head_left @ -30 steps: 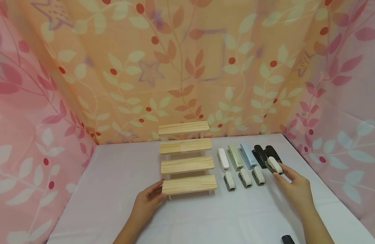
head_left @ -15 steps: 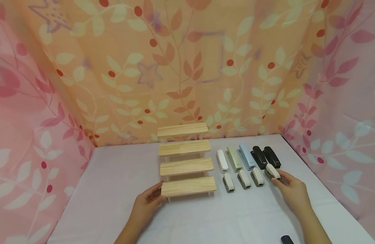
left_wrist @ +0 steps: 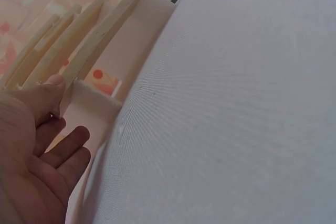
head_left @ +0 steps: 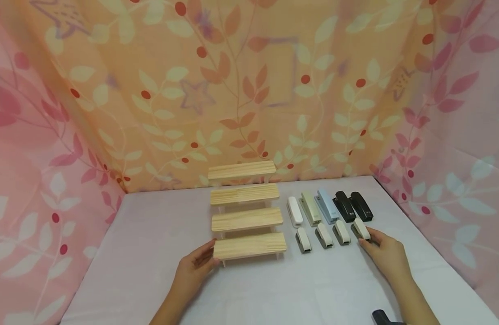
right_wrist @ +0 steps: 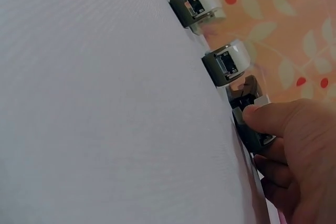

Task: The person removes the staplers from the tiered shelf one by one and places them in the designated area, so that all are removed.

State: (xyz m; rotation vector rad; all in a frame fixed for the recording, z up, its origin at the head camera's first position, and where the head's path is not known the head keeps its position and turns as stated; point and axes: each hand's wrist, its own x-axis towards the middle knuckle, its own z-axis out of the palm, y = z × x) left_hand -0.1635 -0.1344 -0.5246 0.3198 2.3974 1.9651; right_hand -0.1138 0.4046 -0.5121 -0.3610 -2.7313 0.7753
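Observation:
My right hand (head_left: 389, 255) pinches a small white-and-grey stapler (head_left: 361, 229) between thumb and fingers, close over the table at the right end of a row of similar small staplers (head_left: 324, 235). In the right wrist view the thumb lies on the near side of this stapler (right_wrist: 251, 132), and the other fingers are partly hidden behind it. My left hand (head_left: 196, 270) holds the left end of a four-step wooden display rack (head_left: 249, 246). The left wrist view has the thumb on the lowest board's edge and the fingers bent below, beside the end support (left_wrist: 92, 111).
Behind the small staplers lie larger ones: a white stapler (head_left: 295, 212), a green stapler (head_left: 310, 209), a blue stapler (head_left: 327, 206) and two black staplers (head_left: 361, 206). A black object (head_left: 381, 317) shows at the bottom edge. Patterned curtains (head_left: 241, 90) enclose the white table (head_left: 160, 225).
My right hand has lowered the small stapler from in front of the black staplers to the small row's right end. The left hand stays at the rack.

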